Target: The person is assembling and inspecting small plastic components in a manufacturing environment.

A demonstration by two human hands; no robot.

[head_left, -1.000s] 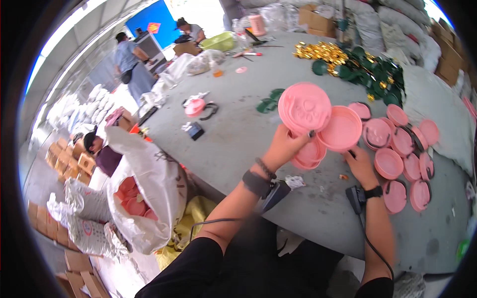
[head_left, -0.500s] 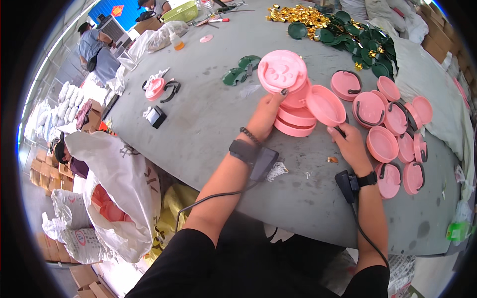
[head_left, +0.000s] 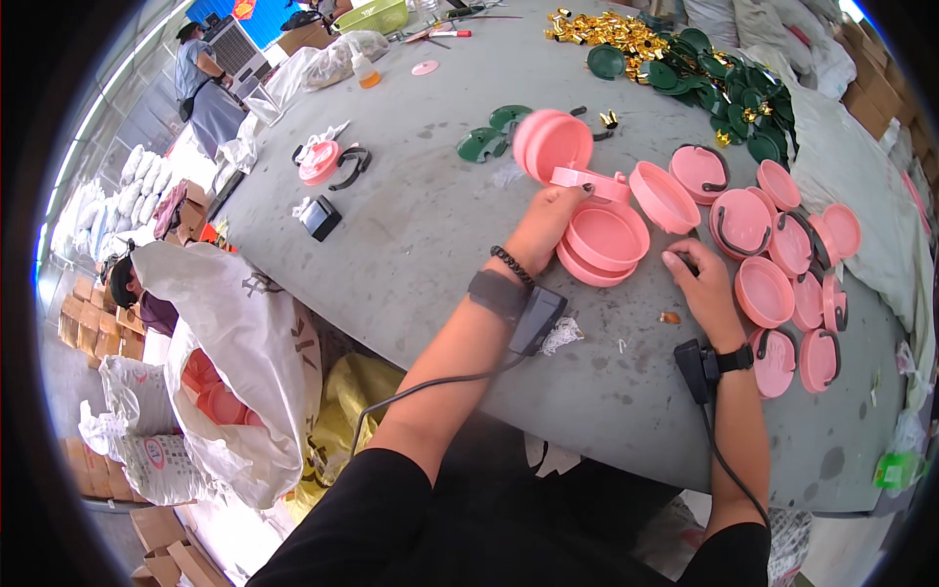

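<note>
My left hand (head_left: 548, 230) is closed on a pink round plastic case (head_left: 592, 186), its thumb on the rim. A round pink part (head_left: 559, 147) stands tilted up beyond my fingers. Beside the hand, shallow pink dishes (head_left: 606, 238) lie stacked on the table. Another pink dish (head_left: 665, 198) sits tilted between the stack and my right hand. My right hand (head_left: 706, 298) has thumb and forefinger closed on a small black piece (head_left: 689, 261), seemingly one end of a curved strap; the rest is hidden by the hand.
Pink round cases with black straps (head_left: 743, 221) spread over the right of the grey table (head_left: 440, 225). Green discs (head_left: 724, 83) and gold pieces (head_left: 611, 37) are heaped at the far right. A pink case (head_left: 319, 162) and a black box (head_left: 320, 217) lie left.
The upper pink part in my left hand has tipped back, baring a dish below. My right hand has drawn slightly away from the tilted dish. The whole view has shifted a little.
</note>
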